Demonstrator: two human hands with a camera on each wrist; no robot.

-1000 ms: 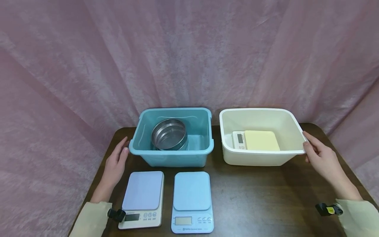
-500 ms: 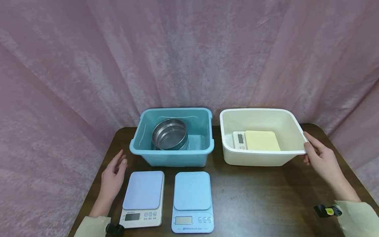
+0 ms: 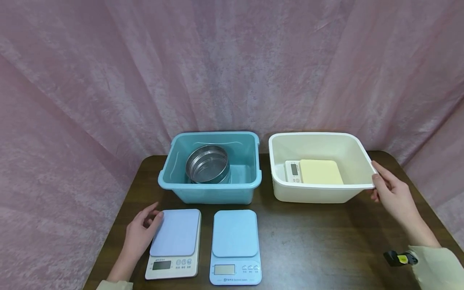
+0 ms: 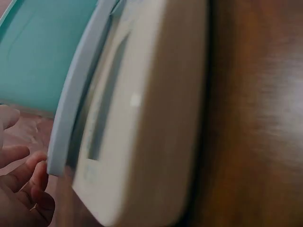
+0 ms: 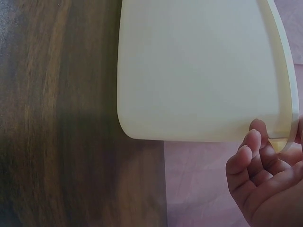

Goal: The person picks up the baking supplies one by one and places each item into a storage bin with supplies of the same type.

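My left hand (image 3: 139, 231) is at the far left corner of a kitchen scale (image 3: 175, 243) with a lavender platform, its fingers loosely bent and the thumb tip over the platform's edge. In the left wrist view the fingertips (image 4: 40, 163) lie right at the platform's corner, and the scale's pale side (image 4: 156, 118) fills the middle. My right hand (image 3: 395, 197) pinches the right rim of a white plastic basin (image 3: 311, 195). From the right wrist view, its fingers (image 5: 246, 151) curl under that rim. A scale with a yellow platform (image 3: 320, 172) lies inside the white basin.
A blue basin (image 3: 217, 195) stands at the back left, holding a round metal pan (image 3: 207, 164). A light blue kitchen scale (image 3: 235, 245) lies just right of the lavender one. Pink curtain (image 3: 232, 68) hangs behind the dark wooden table (image 3: 311, 245).
My left hand has moved from beside the blue basin's left rim toward me, down to the lavender scale's far left corner. The right hand stays on the white basin's rim.
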